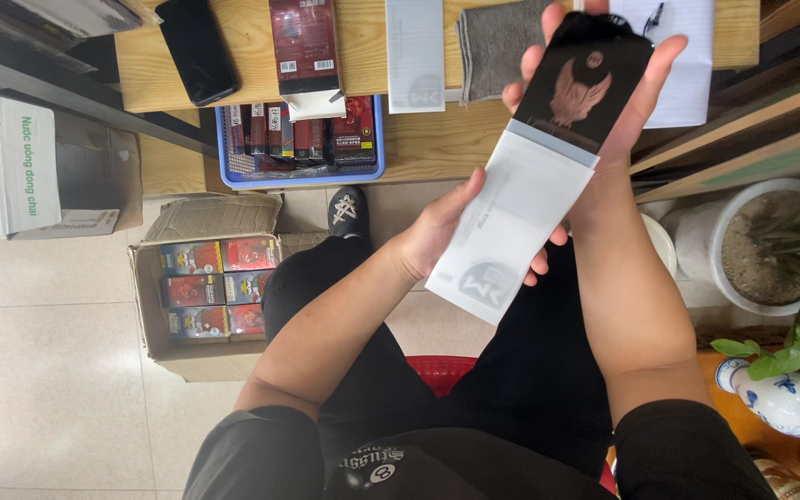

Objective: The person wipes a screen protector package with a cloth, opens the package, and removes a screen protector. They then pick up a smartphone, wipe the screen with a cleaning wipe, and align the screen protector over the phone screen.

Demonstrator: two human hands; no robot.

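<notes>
Item 1: black glossy sheet (pixel 583 88), flat and phone-sized, bearing a bronze winged emblem. It is lying across the upturned palm of the right hand (pixel 604 111), fingers spread behind it to support it from below; its lower end is sitting inside a white paper sleeve (pixel 511 231).

Item 2: white paper sleeve, slanting down and left from the sheet. The left hand (pixel 437 231) is gripping its left edge, thumb on top, judged to be steadying it while the sheet is sliding along it. Both items are being held in the air above the person's lap, in front of the desk (pixel 437 148).

Item 3: wooden desk, carrying a black phone (pixel 196 46), a dark red carton (pixel 303 37), a second white sleeve (pixel 415 56), a grey cloth (pixel 497 46) and white paper with a pen (pixel 687 56).

Item 4: blue basket (pixel 300 139) of dark red packets, overhanging the near desk edge.

Item 5: open cardboard box (pixel 210 296) of coloured cartons on the tiled floor, left of the knees.

Item 6: white plant pot (pixel 761 245) and a blue-and-white vase (pixel 784 398), crowding the right side.

Clearance: room is lying open between hands and desk edge; the right is tight.
</notes>
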